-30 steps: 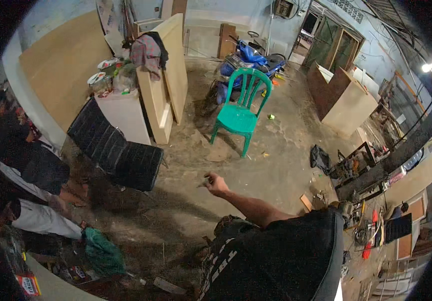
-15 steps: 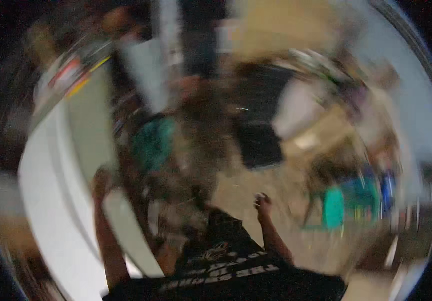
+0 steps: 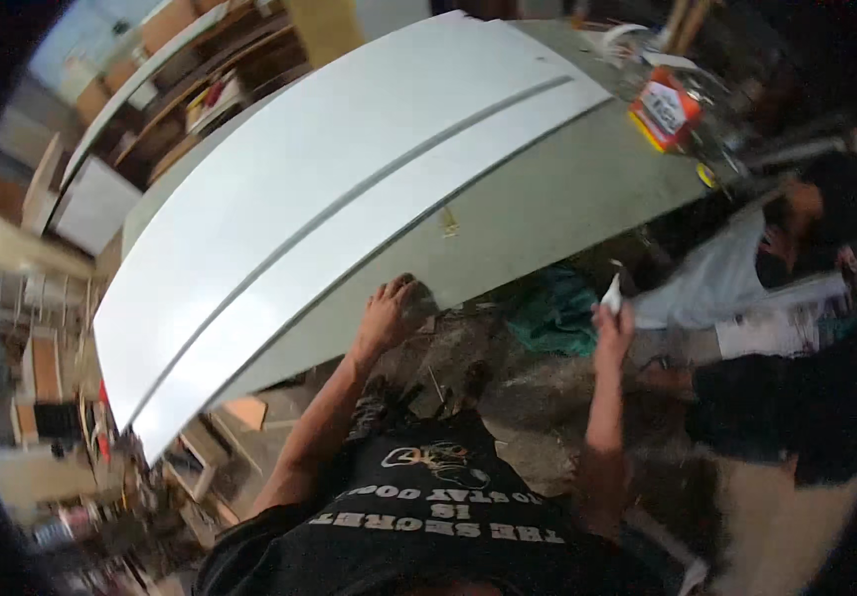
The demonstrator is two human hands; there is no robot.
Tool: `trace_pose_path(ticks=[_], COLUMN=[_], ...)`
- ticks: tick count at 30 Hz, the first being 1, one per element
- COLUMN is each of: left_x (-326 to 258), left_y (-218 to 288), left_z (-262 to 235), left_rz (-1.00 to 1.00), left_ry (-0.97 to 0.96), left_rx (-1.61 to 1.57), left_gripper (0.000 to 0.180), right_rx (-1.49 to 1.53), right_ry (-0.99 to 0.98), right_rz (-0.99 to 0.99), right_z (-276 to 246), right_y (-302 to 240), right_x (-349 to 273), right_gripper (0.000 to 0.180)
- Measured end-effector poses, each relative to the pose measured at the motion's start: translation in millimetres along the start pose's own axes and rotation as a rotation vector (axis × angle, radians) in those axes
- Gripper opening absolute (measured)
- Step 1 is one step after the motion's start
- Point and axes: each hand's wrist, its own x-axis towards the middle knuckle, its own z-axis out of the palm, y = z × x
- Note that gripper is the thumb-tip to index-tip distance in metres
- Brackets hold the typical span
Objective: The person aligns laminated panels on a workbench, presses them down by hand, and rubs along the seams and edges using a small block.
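Observation:
In my right hand is a small white bottle with a pointed nozzle, held upright with the tip up. The fingers close around its lower part. My left hand rests on the near edge of a grey-green tabletop, fingers laid over it. A blurred brownish patch beside those fingers is too unclear to name. A long white panel with a grey groove lies along the table, just beyond my left hand. A small yellowish piece sits on the tabletop near the panel's edge.
A red and yellow can stands at the table's far right end. Green crumpled sheeting lies beyond the near edge, by my right hand. White cloth or plastic is at the right. Wooden shelving stands behind the panel.
My view has swung left, bringing the white panel and tabletop from the left side to the middle. My right hand has risen with the white bottle. The left hand stays at the table edge.

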Motion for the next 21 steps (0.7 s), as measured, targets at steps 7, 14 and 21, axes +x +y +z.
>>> trace_pose_path(ticks=[7,14,21], left_x=[-191,-323,-203], left_y=[-51,-64,-69], left_z=[-9,23,25], left_rz=[-0.516,-1.327,-1.117], left_ry=[0.336,0.233,0.506], left_rx=[-0.034,-0.552,-1.486], left_gripper=[0.061,0.085,0.089], right_rx=[0.164,-0.592,-0.78], right_ry=[-0.059,-0.408,-0.405], right_rz=[-0.004,-0.211,-0.422], right_z=[87,124,134], right_y=[-50,64,65], right_x=[175,190,179], right_gripper=[0.039,0.038,0.037])
